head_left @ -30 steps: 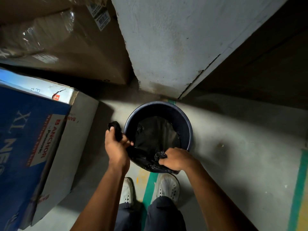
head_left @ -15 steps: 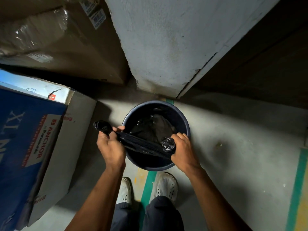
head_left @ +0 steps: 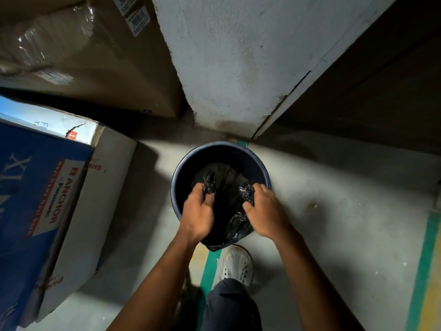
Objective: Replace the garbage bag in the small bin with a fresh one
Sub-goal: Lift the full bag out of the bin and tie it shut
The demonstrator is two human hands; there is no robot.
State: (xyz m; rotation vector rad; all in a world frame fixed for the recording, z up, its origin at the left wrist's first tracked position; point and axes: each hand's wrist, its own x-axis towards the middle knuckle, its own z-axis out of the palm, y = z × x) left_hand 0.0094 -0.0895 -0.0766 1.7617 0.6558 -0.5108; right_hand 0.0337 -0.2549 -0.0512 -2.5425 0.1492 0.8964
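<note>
Left of left hand: blue-and-white carton [head_left: 43, 199] printed "ANCHOR", on the floor, well apart from the bin; a brown taped carton [head_left: 78, 56] lies beyond it.
Left hand [head_left: 198, 213]: fingers closed on a bunched fold of the black garbage bag [head_left: 226, 211], over the near-left part of the bin mouth.
Bag position: between the two hands, hanging into the small dark bin [head_left: 220, 149]; its lower fold spills over the near rim toward the person.
Bag axis: the gathered edge runs left to right from one hand to the other; the body drops away from the hands into the bin.
Key relation: the far rim lies beyond both hands, with bare bin wall showing there; judged, the bag mouth must be spread outward and away to reach it.
Nearer hand: about equal; each holds its own side.
Right hand [head_left: 265, 213]: fingers closed on the other crumpled fold, over the near-right rim.
Beyond the hands: concrete pillar [head_left: 238, 63], its foot just behind the bin; little room at the far rim.
Below the hands: white shoe [head_left: 236, 261] on a green floor stripe [head_left: 207, 266], near the bin base.
Obstruction: nothing lies across the bin mouth apart from the bag.
</note>
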